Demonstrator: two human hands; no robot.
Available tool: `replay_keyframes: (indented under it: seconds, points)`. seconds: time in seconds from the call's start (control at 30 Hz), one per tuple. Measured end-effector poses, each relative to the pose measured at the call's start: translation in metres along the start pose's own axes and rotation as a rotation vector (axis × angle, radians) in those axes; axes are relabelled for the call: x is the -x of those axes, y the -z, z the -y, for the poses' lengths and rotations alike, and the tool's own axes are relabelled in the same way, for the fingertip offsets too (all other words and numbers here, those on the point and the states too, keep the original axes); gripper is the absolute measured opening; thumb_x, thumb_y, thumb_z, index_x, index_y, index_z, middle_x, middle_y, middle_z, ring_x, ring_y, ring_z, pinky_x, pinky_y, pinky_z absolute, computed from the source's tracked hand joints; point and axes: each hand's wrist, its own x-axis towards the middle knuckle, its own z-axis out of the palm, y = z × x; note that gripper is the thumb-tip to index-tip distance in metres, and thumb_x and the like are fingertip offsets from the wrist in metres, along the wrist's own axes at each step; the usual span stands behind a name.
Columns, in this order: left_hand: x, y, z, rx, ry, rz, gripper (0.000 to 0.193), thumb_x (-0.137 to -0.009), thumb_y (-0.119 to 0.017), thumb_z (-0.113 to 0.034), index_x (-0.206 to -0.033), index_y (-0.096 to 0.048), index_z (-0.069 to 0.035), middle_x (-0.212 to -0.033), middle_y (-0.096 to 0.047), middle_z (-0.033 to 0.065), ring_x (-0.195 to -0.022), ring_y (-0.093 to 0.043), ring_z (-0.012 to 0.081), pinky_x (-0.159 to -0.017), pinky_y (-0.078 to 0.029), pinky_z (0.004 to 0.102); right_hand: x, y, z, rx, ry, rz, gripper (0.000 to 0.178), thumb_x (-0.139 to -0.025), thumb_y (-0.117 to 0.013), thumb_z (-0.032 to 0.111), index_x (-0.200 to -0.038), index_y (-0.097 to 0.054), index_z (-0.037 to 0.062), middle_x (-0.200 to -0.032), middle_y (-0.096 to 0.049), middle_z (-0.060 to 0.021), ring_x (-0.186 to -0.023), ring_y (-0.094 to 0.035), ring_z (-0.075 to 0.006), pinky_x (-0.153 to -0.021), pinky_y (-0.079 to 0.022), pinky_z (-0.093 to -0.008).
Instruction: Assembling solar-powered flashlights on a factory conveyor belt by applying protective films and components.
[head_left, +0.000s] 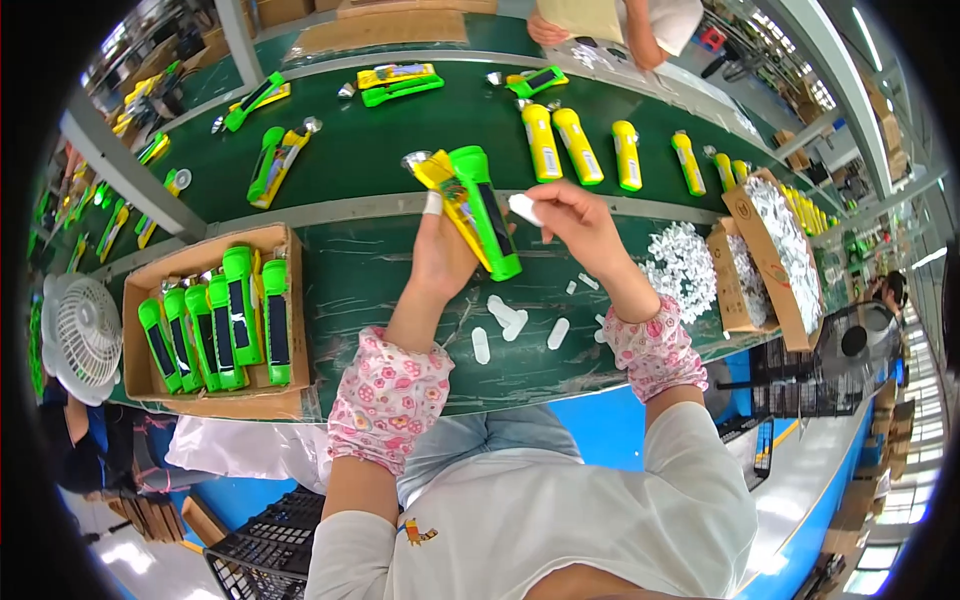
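Observation:
My left hand grips an opened flashlight with a green half and a yellow half. The green half carries a dark panel; a silvery reflector sticks out at the top left, and wiring shows between the halves. Just right of it, my right hand pinches a small white oblong piece, apart from the flashlight. Similar white oblong pieces lie on the green bench below my hands. A white wrap covers my left thumb.
To the left, a cardboard box holds several green-and-yellow flashlights, beside a white fan. A pile of small white pieces lies right, near cardboard boxes. Beyond a metal rail, a green belt carries flashlights; another person's hand is across it.

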Motion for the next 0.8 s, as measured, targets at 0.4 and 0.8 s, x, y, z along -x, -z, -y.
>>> replay_keyframes:
  seconds: [0.4,0.8]
  points:
    - [0.008,0.010,-0.006,-0.095,0.107,0.210,0.063,-0.089,-0.067,-0.027,-0.140,-0.033,-0.014,-0.125,-0.050,0.0064,-0.117,-0.053,0.0227,-0.098,-0.046,0.0449,-0.053,-0.012,0.077,0.727,0.432,0.645,0.011,-0.094,-0.056,0.010,-0.102,-0.063,0.0085,-0.096,-0.059,-0.0084,-0.086,-0.059,-0.0261,-0.074,-0.047,-0.0342]
    - [0.008,0.014,-0.002,-0.208,0.184,0.112,0.056,-0.086,-0.072,-0.020,-0.129,-0.039,-0.011,-0.118,-0.055,0.0068,-0.107,-0.060,0.0217,-0.092,-0.052,0.0455,-0.059,-0.018,0.066,0.637,0.207,0.631,0.055,-0.079,-0.072,0.010,-0.120,-0.034,0.0114,-0.074,-0.060,-0.0081,-0.067,-0.063,-0.0264,-0.055,-0.043,-0.0364]
